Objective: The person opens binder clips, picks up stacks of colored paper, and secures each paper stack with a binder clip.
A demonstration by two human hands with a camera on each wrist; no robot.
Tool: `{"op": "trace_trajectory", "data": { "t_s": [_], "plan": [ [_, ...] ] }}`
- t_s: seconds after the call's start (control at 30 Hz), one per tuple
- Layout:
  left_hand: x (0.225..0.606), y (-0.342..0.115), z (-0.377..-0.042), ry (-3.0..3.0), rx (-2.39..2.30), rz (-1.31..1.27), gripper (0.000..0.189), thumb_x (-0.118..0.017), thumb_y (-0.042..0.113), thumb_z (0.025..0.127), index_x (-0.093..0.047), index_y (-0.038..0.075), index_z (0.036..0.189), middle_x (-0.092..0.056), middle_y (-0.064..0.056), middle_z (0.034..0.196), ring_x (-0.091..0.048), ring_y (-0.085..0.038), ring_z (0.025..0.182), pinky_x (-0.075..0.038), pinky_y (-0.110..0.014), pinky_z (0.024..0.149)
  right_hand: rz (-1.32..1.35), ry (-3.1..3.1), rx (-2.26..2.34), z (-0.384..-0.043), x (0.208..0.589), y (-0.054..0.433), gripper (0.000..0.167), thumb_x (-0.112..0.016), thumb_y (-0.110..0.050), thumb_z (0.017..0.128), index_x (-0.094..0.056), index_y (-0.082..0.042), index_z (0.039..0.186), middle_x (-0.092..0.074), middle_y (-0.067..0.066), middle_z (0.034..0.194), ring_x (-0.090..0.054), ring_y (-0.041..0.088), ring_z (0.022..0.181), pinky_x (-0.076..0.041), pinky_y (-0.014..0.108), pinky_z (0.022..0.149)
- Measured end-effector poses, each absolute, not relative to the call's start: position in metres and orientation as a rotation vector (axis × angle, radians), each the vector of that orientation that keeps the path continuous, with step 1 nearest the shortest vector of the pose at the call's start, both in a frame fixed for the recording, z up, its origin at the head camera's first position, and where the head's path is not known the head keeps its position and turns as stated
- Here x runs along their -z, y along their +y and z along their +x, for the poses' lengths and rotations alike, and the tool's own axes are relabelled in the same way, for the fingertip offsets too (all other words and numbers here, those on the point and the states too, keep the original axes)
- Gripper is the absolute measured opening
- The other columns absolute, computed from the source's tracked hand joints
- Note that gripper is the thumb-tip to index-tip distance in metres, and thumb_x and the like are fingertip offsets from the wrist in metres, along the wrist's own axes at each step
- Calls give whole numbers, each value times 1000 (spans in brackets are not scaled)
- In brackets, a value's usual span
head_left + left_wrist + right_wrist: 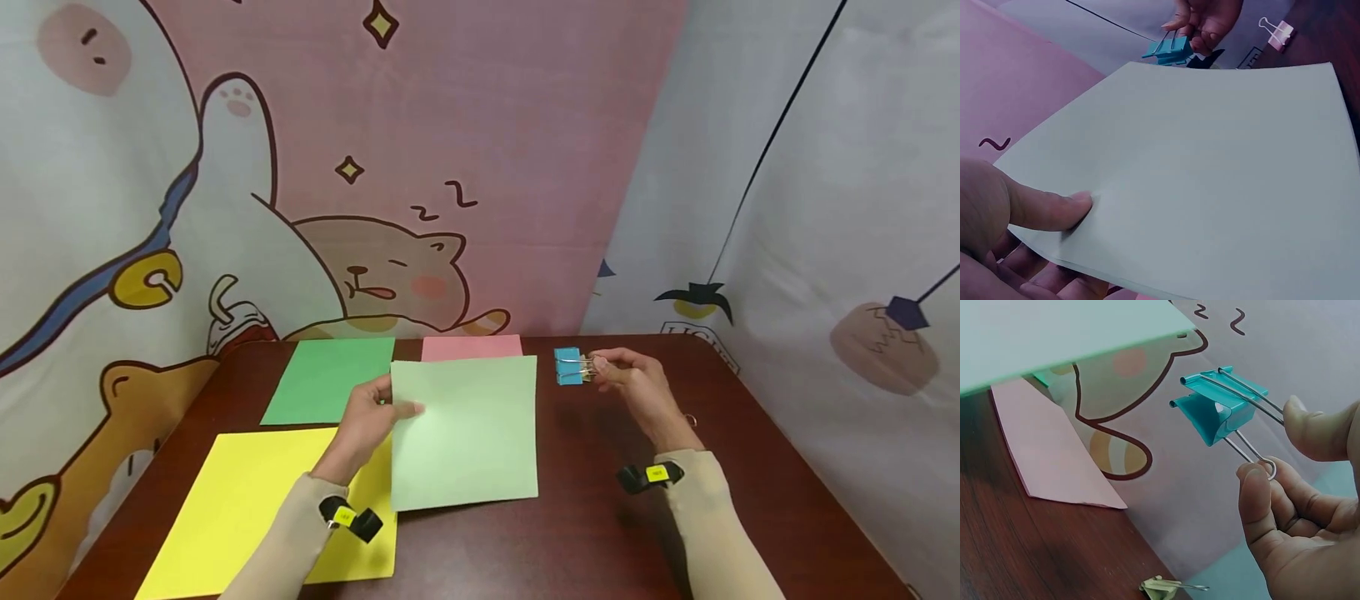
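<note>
My left hand [367, 421] grips the left edge of a light green sheet stack [465, 433], thumb on the front and fingers behind; its layered edge shows in the left wrist view. The stack is held up above the table. To its right, my right hand [637, 387] pinches the wire handles of a blue binder clip [1222, 406] between thumb and fingers. The clip's mouth is spread somewhat and faces the paper, apart from it.
On the brown table [480, 558] lie yellow paper [247, 500], green paper [330, 379] and pink paper [472, 346]. A yellow binder clip [1161, 587] and a pink binder clip [1281, 36] also rest there. A printed curtain [525, 167] hangs behind.
</note>
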State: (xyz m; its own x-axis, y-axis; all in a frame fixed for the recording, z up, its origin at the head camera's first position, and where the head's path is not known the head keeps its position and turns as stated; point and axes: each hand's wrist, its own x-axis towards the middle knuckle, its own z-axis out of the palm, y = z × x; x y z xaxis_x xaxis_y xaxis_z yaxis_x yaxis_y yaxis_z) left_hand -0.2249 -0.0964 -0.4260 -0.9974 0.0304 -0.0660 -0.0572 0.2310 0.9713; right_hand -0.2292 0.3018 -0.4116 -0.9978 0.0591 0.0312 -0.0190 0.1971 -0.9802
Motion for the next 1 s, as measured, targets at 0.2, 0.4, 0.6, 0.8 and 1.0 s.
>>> {"op": "trace_trajectory", "data": {
  "t_s": [0.2, 0.4, 0.6, 0.8, 1.0],
  "plan": [
    [421, -94, -232, 2394, -1950, -65, 39, -80, 7, 86, -72, 11, 124, -71, -11, 104, -64, -22, 94, -51, -31, 79, -24, -2372, -1969, -232, 412, 292, 49, -66, -32, 101, -61, 7, 130, -70, -3, 97, -64, 14, 85, -57, 32, 84],
    [414, -95, -235, 2336, -1999, -69, 40, -78, 5, 87, -71, 11, 127, -68, -13, 108, -70, -18, 80, -58, -32, 70, -35, -2364, -1974, -232, 411, 287, 48, -66, -32, 101, -61, 5, 130, -68, -4, 96, -64, 19, 87, -56, 31, 82],
    [410, -96, -238, 2295, -2032, -49, 45, -77, 4, 88, -68, 12, 132, -67, -18, 122, -73, -20, 84, -62, -35, 74, 3, -2331, -2001, -230, 411, 284, 46, -65, -30, 101, -61, 6, 130, -67, -2, 95, -64, 17, 86, -57, 28, 81],
    [407, -93, -240, 2279, -2048, -57, 45, -77, 4, 88, -67, 12, 132, -66, -17, 121, -73, -21, 86, -62, -36, 75, 57, -2286, -2017, -230, 411, 279, 44, -66, -26, 101, -62, 7, 128, -68, -1, 94, -64, 18, 86, -57, 26, 78],
    [405, -89, -243, 2293, -2041, -39, 44, -78, 5, 88, -69, 12, 129, -68, -15, 116, -71, -20, 89, -60, -35, 76, 41, -2269, -1995, -228, 408, 278, 38, -66, -28, 101, -65, 2, 125, -68, -5, 91, -63, 16, 84, -56, 28, 78]
  ]
}}
